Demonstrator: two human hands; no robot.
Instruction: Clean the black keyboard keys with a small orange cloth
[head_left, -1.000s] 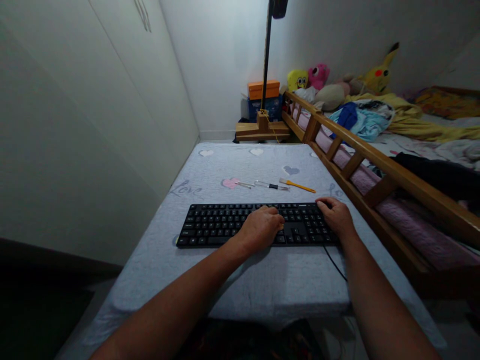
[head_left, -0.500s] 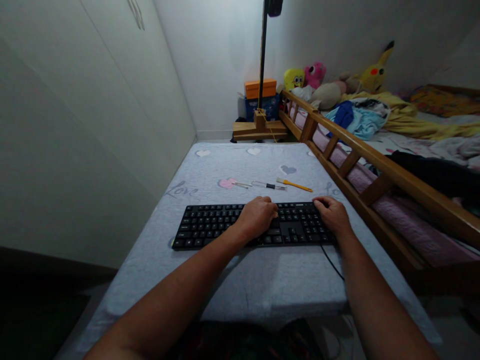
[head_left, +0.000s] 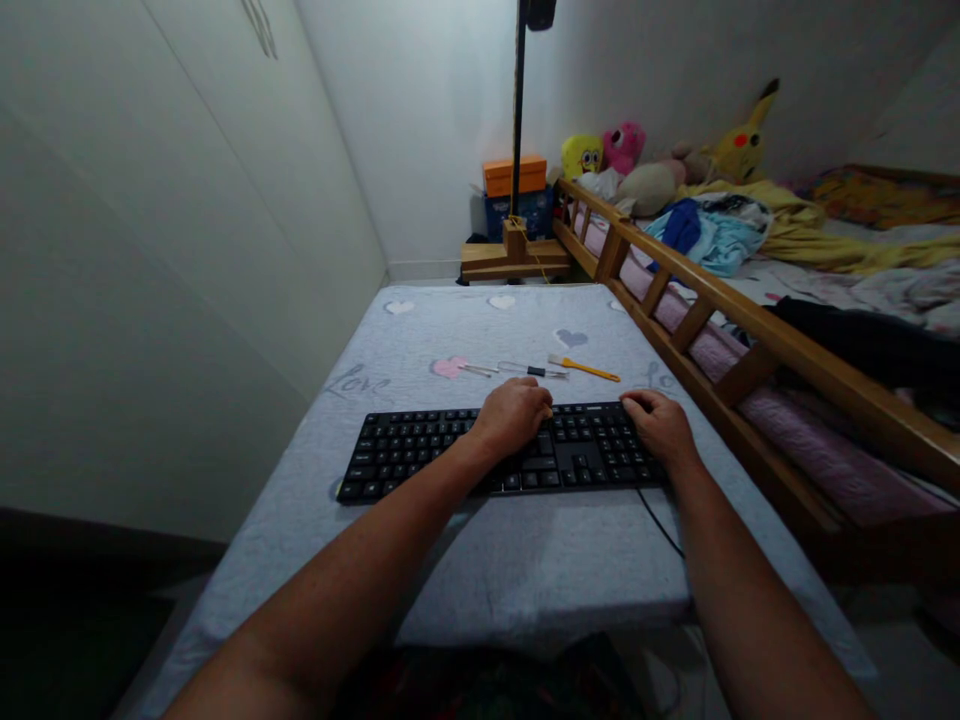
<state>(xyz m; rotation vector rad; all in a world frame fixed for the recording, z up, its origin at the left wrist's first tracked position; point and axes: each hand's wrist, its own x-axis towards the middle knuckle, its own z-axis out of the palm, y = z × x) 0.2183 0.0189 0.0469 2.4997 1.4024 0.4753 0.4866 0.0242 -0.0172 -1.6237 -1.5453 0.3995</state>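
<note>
A black keyboard (head_left: 420, 440) lies flat across the cloth-covered table, its cable (head_left: 660, 522) running off toward me at the right. My left hand (head_left: 514, 412) is closed over the keys right of the middle, near the far edge. A bit of something small and tan (head_left: 548, 411) shows at its fingertips, too hidden to name. At the keyboard's right end, my right hand (head_left: 660, 428) grips the edge, thumb and fingers around the far corner. Beyond the keyboard lie a yellow-handled brush (head_left: 589, 369), a thin tool with a black grip (head_left: 535, 371), and cotton swabs (head_left: 478, 370).
The table's pale cloth (head_left: 465, 325) has hearts and lettering on it. A wooden bed rail (head_left: 697, 290) runs along the right side, with bedding and plush toys behind. White cupboard doors (head_left: 225, 220) stand to the left. A wooden stand (head_left: 514, 260) holds a pole past the far edge.
My left hand has shifted slightly toward the keyboard's far edge, still closed. My right hand keeps its grip on the right end. The whole view has moved a little.
</note>
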